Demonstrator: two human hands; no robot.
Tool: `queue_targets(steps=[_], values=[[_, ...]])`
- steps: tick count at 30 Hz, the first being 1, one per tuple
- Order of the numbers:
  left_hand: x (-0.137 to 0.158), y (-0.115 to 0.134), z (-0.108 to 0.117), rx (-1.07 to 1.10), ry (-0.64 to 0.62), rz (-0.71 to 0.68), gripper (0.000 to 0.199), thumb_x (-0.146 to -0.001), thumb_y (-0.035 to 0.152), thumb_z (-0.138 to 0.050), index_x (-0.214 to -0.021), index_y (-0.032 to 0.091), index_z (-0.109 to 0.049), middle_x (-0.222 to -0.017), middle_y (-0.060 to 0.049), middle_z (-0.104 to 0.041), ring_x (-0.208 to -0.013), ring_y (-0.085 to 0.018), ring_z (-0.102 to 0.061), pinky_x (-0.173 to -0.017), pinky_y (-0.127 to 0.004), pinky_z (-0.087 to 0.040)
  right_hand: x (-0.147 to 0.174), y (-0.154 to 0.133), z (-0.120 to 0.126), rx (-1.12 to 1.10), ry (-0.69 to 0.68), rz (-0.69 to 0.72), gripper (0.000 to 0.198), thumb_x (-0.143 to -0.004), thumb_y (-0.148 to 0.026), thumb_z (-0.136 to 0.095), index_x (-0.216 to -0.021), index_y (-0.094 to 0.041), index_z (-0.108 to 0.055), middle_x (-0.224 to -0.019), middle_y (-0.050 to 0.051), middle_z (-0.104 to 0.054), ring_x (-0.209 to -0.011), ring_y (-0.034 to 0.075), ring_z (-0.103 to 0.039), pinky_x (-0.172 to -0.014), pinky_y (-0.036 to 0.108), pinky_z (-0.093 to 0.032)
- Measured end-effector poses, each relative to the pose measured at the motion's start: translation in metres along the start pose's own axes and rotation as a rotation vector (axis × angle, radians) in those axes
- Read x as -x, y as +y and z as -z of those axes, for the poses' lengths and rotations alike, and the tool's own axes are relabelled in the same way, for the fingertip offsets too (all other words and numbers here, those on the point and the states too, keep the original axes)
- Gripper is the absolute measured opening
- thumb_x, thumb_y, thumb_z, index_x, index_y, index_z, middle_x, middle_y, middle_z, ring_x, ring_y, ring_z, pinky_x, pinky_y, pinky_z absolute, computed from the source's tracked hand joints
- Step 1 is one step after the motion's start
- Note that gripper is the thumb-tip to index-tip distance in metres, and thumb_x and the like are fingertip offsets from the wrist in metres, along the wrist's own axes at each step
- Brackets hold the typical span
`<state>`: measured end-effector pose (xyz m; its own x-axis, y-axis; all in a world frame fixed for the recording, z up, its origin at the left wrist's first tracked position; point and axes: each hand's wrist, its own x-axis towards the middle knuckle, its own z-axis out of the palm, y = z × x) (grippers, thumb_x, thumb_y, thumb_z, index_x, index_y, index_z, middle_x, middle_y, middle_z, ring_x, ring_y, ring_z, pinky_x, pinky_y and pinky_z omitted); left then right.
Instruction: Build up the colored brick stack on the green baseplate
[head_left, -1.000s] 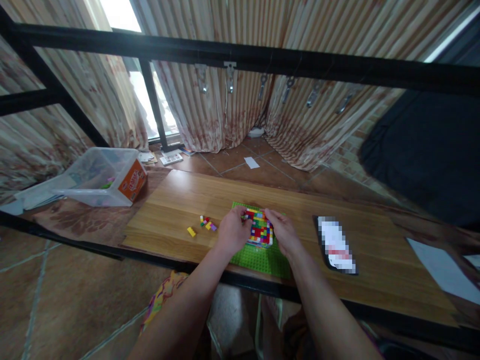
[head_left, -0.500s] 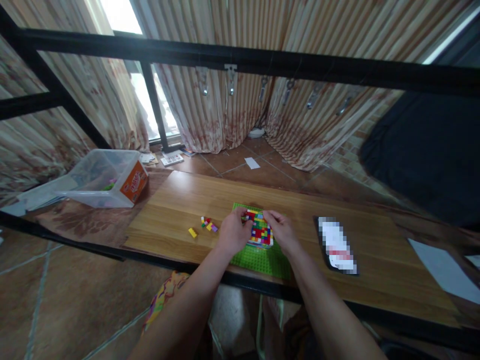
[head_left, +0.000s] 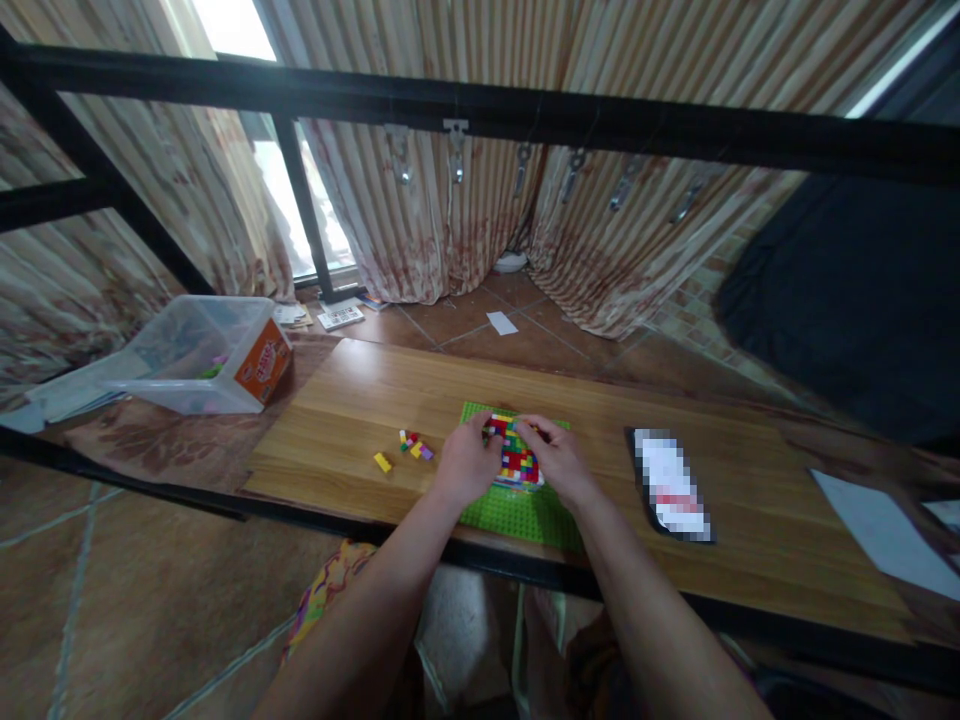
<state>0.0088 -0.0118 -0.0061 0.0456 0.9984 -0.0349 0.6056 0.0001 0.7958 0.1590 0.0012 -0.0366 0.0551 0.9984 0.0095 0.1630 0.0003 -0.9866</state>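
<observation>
A block of multicoloured toy building bricks (head_left: 519, 466) sits on a green studded baseplate (head_left: 525, 522) in front of me. My left hand (head_left: 469, 462) grips the block's left side, its thumb lying against the bricks. At the upper right of the block, my right hand (head_left: 559, 458) has its fingers bent together over the top studs. Whether a small brick is between those fingertips is hidden. Left of my left hand lie several loose small bricks (head_left: 417, 448), and a yellow brick (head_left: 382, 462) rests apart from them.
The wooden tabletop (head_left: 322, 430) also bears a dark-edged phone (head_left: 673, 485), its screen blurred out, on the right. Beyond it lies white paper (head_left: 885, 525). A clear plastic bin (head_left: 199, 350) stands at the far left. A black metal bar (head_left: 480, 100) with hanging clips crosses above.
My right hand's fingers have shifted left, further over the top of the brick block. My left hand keeps its hold. The whole view has moved slightly.
</observation>
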Motion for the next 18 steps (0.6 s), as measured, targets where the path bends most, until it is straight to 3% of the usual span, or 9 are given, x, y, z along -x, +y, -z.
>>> queue_targets(steps=[10, 18], values=[[0.0034, 0.0055, -0.0012, -0.014, -0.013, 0.036, 0.041, -0.086, 0.017, -0.051, -0.126, 0.014, -0.059, -0.109, -0.011, -0.072, -0.098, -0.021, -0.067, -0.091, -0.032, -0.049, -0.0007, 0.0022, -0.0002, 0.017, 0.008, 0.004, 0.038, -0.071, -0.056, -0.067, -0.087, -0.022, -0.074, -0.079, 0.001, -0.072, -0.072, 0.018, -0.060, -0.068, 0.030, -0.045], [0.0037, 0.0036, -0.0033, -0.021, -0.001, 0.035, 0.043, -0.087, 0.017, -0.050, -0.130, 0.012, -0.055, -0.120, -0.014, -0.068, -0.110, -0.023, -0.064, -0.098, -0.034, -0.046, -0.0003, 0.0041, 0.0006, 0.015, -0.007, 0.028, 0.038, -0.074, -0.055, -0.066, -0.089, -0.022, -0.074, -0.087, 0.003, -0.073, -0.081, 0.021, -0.063, -0.076, 0.032, -0.046]])
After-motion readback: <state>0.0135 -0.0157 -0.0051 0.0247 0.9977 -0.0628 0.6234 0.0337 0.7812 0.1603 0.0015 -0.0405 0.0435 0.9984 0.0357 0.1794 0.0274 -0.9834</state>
